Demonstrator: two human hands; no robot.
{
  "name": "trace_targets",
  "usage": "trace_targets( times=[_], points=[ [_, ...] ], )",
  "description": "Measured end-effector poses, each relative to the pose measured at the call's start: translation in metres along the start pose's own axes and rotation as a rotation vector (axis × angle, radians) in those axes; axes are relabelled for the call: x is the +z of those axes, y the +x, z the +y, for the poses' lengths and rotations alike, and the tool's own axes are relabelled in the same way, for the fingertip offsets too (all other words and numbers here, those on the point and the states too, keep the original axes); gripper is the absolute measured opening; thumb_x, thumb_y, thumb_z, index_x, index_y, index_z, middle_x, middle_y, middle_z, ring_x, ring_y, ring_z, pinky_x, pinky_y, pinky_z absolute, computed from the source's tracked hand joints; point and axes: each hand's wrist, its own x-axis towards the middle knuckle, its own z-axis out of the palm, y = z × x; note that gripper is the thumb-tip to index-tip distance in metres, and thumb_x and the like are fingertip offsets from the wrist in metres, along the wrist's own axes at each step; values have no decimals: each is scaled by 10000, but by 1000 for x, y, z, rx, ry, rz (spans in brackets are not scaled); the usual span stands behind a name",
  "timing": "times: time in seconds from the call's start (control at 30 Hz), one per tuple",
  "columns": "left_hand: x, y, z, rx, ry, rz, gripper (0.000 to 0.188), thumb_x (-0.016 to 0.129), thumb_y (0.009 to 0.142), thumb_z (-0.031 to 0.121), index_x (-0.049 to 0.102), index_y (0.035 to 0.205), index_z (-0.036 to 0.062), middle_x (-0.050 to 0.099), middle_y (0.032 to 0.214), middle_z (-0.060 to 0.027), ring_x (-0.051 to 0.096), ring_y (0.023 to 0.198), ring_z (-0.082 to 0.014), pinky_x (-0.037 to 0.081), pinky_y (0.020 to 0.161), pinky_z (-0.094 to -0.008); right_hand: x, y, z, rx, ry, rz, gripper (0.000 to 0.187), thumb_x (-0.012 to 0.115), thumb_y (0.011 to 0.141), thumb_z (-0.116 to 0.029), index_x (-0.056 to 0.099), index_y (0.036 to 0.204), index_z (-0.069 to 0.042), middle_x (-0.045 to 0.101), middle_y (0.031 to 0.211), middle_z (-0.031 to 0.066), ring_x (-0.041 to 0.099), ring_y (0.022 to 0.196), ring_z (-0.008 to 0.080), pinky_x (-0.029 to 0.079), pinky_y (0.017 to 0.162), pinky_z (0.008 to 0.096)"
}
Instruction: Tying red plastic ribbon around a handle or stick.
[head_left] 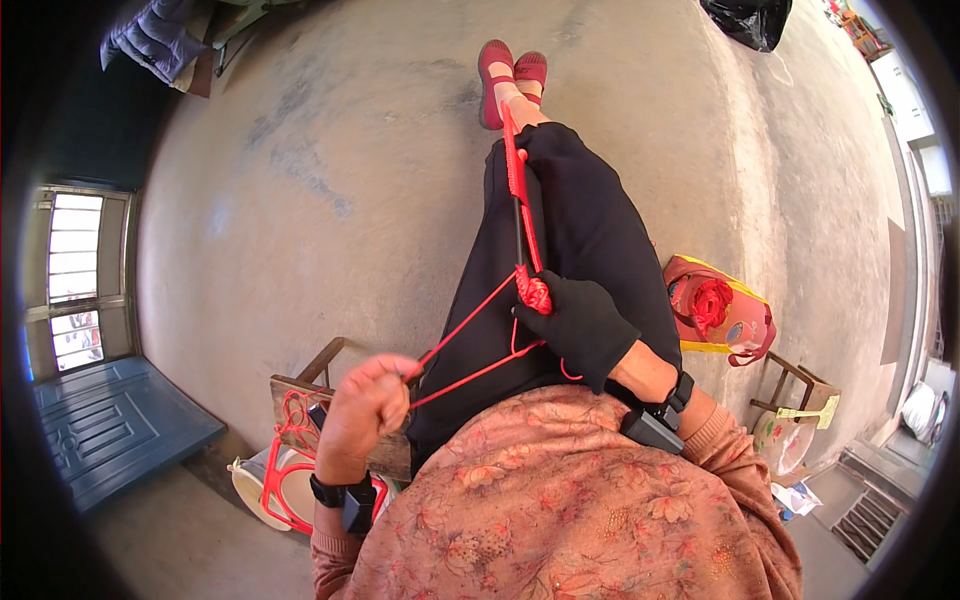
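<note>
My left hand [368,402], bare, is closed on a red cord [468,318] that runs taut to the right in two strands. The strands meet a knotted red bundle [533,290] above my lap. My right hand [585,325], in a black glove, wraps round the lower side of this bundle. From the bundle a long red woven piece [516,170] stretches away between my legs toward my shins, with a dark rod [518,235] beside it. A small dark spot shows at my left fingertips; I cannot make out what it is.
Left of me are a wooden stool [295,395] with red cord on it and a pale bucket [252,490]. To the right stand a red bag [680,275] holding a red bundle and another wooden stool [815,400]. A black plastic bag [752,20] lies at the far right.
</note>
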Motion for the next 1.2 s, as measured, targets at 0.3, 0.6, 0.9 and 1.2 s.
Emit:
trace_targets(
  times=[0.3,0.6,0.9,1.2],
  points=[
    [14,13,2,109,-163,-522,257,587,930,230,623,917,-25,614,764,-136,534,558,-165,417,498,-238,-22,-8,10,-33,87,154,374,684,840,-308,597,1108,-62,661,919,177,648,847,347,500,739,424],
    [66,123,-4,239,31,-291,419,567,956,216,491,1303,-5,464,1379,-170,545,1185,-263,550,814,-337,-78,-7,-13,-102,-463,303,276,701,792,-223,611,987,-50,629,868,149,618,802,366,499,693,440],
    [69,144,-23,3,325,-176,349,599,945,128,516,1257,-3,627,1127,-108,647,918,-137,554,688,-252,-32,31,15,-213,164,49,512,692,770,-87,519,1252,-86,661,959,160,664,864,303,526,751,377],
    [51,102,39,222,-210,-17,378,541,975,336,529,1218,46,634,1108,-116,632,905,-162,543,639,-265,-57,22,-9,-146,192,367,601,757,738,-103,502,1274,-11,628,1106,169,643,985,292,510,841,351]
  ],
)
